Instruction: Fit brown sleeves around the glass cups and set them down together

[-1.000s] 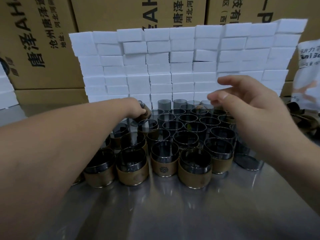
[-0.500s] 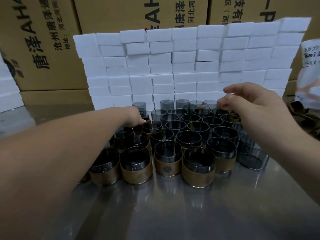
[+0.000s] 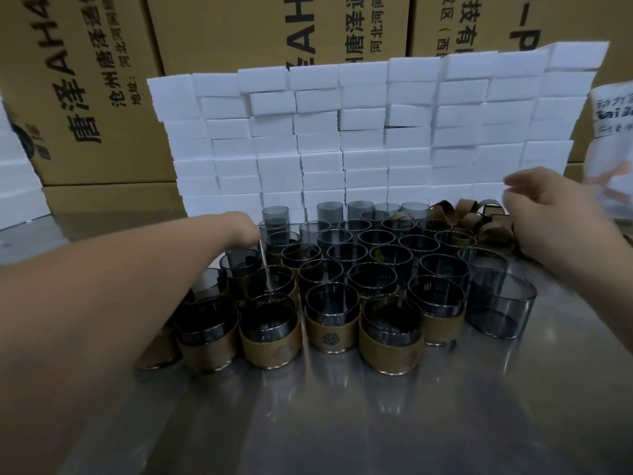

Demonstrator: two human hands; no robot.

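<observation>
Brown sleeves point(image 3: 471, 221): heaped near far-right corner of table point(image 3: 342, 423), just left of right grip point(image 3: 548, 217) | right grip: loose, empty, nearer | left grip point(image 3: 245, 228): fingers hidden among far-left glass cups point(image 3: 371, 279), state unclear

Glossy smoked-glass cups point(image 3: 501, 303), brushed metal table point(image 3: 376, 423)

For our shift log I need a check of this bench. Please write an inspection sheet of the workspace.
Surface: reflective metal table.
Job's things: sleeved cups grouped in front; bare glass cups at the right and back; loose brown sleeves back right.
Clutter: white bag at the right edge.
Hands: left hand among back-left cups, fingers hidden; right hand near the loose sleeves, fingers relaxed, holding nothing.
Cables: nothing seen.
Surroundings: stacked white foam blocks, cardboard boxes behind.
</observation>
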